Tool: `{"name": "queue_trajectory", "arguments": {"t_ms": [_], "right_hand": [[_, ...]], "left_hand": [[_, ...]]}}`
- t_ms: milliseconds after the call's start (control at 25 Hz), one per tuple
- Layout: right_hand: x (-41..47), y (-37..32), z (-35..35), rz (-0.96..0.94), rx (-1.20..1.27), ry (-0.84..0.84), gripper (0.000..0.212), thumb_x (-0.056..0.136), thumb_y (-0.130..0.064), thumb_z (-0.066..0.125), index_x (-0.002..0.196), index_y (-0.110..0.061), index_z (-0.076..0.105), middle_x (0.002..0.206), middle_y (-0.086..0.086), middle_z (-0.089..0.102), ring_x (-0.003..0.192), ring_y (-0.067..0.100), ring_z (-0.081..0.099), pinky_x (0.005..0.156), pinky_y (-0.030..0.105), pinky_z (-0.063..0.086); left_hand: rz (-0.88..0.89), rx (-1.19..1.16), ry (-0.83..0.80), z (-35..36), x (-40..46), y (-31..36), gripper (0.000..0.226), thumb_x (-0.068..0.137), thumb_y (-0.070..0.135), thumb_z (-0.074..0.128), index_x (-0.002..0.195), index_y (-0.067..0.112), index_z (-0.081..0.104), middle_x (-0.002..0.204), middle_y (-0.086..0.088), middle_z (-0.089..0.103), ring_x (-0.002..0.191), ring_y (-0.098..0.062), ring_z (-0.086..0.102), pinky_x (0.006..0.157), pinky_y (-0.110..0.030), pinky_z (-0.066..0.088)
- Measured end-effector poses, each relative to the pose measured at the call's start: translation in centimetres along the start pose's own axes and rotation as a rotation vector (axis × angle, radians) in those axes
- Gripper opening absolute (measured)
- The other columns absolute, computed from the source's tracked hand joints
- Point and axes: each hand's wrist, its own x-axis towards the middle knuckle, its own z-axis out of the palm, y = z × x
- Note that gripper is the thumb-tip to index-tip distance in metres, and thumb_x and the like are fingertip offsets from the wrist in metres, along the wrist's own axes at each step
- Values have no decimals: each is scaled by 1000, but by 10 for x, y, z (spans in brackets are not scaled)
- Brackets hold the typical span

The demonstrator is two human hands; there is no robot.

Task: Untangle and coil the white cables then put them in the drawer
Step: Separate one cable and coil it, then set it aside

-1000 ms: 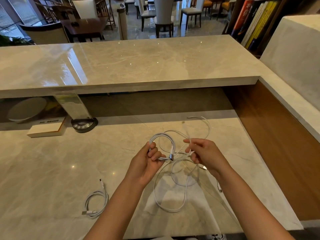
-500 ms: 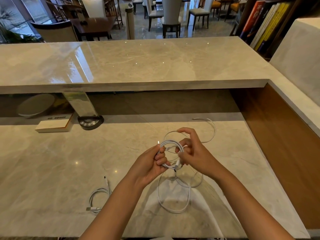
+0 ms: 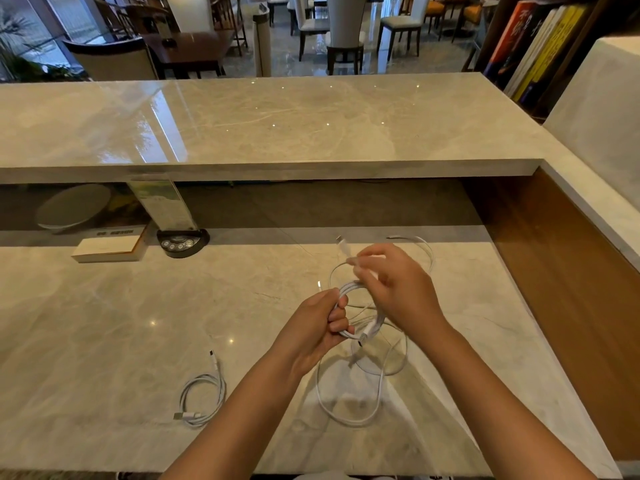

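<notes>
Progress looks to be roughly midway, judging by how the cables lie. Farthest left on the lower marble counter (image 3: pixel 104 341), a small white coil (image 3: pixel 202 400) rests flat with both plug ends free, well apart from the hands; it reads as one cable already wound and waiting to be stowed. Moving right, the left hand (image 3: pixel 317 327) grips a bundle of white loops (image 3: pixel 360 306) with its fingers curled round the strands, holding it just above the counter. Below that bundle, loose cable (image 3: pixel 346 410) trails down in a large slack loop onto the marble, so this cable is only partly wound. Further right, the right hand (image 3: pixel 394 289) pinches a strand near a plug end (image 3: pixel 343 245) between thumb and fingertips, lifted over the bundle as if laying on another turn; motion blur hides the exact finger contact. Behind it, another thin white loop (image 3: pixel 427 254) lies on the counter, and whether it belongs to the same cable or a second one cannot be told. No drawer is visible, so stowing all cables remains undone.
</notes>
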Motion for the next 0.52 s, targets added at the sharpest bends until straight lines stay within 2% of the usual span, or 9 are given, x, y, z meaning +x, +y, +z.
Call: {"name": "queue_trajectory", "arguments": {"t_ms": [80, 160, 280, 360, 520], "right_hand": [[11, 4, -5, 255, 250, -55, 16, 89, -26, 58, 87, -21, 73, 86, -7, 70, 62, -1, 53, 61, 27, 46], [13, 8, -8, 359, 349, -189, 17, 88, -25, 59, 82, -17, 72, 75, -4, 70, 52, -3, 53, 57, 24, 42], [6, 12, -11, 401, 408, -443, 7, 84, -20, 65, 89, -20, 71, 68, -3, 66, 42, -4, 48, 49, 19, 39], [1, 14, -13, 424, 403, -544, 13, 82, -14, 68, 94, -18, 69, 65, -3, 65, 42, -3, 49, 47, 16, 40], [-4, 15, -12, 428, 408, -514, 5, 84, -12, 65, 87, -15, 69, 58, -5, 65, 41, 2, 49, 44, 17, 40]], "left_hand": [[-19, -5, -15, -2, 0, 3, 31, 99, 18, 35, 70, 11, 46, 47, 6, 28, 42, -7, 27, 55, -22, 48], [-78, -22, -24, -5, 0, 5, 31, 100, 20, 34, 74, 10, 49, 47, 6, 30, 41, -8, 28, 55, -23, 46], [-171, -99, -36, -11, 0, 4, 34, 99, 22, 32, 76, 7, 53, 46, 4, 33, 40, -8, 31, 59, -26, 41], [-210, -103, -58, -12, 0, 5, 33, 96, 19, 33, 79, 4, 57, 48, 2, 34, 41, -9, 33, 61, -27, 43], [-172, -56, -103, -14, 2, 11, 26, 94, 6, 36, 94, 1, 62, 55, -1, 45, 48, -11, 46, 63, -30, 56]]}}
